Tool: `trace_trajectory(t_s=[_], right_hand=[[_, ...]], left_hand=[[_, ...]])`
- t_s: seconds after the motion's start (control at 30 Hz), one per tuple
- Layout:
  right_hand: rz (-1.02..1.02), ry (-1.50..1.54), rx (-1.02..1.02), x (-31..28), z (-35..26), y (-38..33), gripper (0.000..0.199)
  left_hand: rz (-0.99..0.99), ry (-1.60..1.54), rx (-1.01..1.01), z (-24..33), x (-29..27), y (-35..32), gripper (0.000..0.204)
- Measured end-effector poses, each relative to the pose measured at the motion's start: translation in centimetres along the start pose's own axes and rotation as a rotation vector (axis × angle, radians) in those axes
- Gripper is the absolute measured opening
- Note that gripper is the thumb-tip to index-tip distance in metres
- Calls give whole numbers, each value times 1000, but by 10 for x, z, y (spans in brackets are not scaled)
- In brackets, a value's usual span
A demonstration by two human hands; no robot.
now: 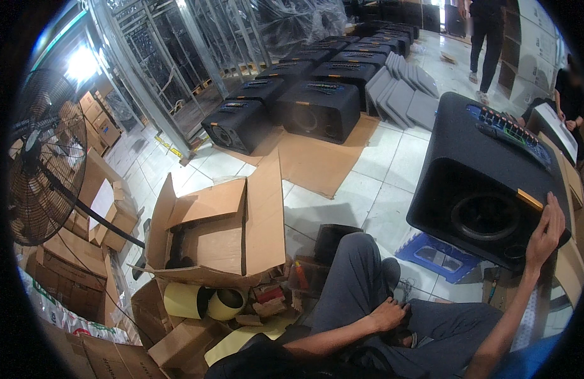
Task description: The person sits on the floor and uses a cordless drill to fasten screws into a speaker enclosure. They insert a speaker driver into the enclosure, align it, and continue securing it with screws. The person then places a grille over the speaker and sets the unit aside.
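Note:
A large black speaker [487, 183] rests tilted on a blue plastic stool [434, 256] at my right. On its top is a panel of knobs and sockets [510, 129], and a gold strip [530, 199] marks the front edge above the round cone. My right hand [546, 230] lies with straight fingers against the speaker's near right corner, close to the gold strip. My left hand [390, 314] rests in my lap with its fingers curled. What they hold, if anything, is hidden.
An open cardboard box [263, 221] stands left of my knees, with yellow tape rolls [225, 303] below it. A standing fan [45, 158] is far left. Rows of black speakers [320, 110] and grey panels [405, 95] fill the back. People [487, 38] are at the right.

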State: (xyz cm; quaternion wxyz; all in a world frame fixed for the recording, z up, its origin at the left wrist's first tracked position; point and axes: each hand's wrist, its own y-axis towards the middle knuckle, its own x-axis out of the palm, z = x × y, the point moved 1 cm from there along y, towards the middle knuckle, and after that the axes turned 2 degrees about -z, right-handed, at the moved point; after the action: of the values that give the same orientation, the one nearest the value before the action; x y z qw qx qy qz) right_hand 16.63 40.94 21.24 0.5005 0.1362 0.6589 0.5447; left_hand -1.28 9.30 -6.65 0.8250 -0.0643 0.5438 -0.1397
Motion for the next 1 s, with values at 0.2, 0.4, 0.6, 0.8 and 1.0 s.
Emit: trace_trajectory(t_s=[0.2,0.4,0.6,0.8,1.0], right_hand=[[8,39,4,-4,-5,2,35],[32,80,27,-16,-22,9,33],[114,200,63,-30,-40,19,26],[165,199,38,-36,-48,26,21],[187,259,26,-37,-46,25,19]], left_hand=[[12,-6,-6,0,2,2,56],[-20,24,4,-2,0,-1,57],[-22,-9,6,-2,-5,-3,62],[-61,54,23,-2,-13,-6,60],[-95,28,8,-2,-17,-9,60]])
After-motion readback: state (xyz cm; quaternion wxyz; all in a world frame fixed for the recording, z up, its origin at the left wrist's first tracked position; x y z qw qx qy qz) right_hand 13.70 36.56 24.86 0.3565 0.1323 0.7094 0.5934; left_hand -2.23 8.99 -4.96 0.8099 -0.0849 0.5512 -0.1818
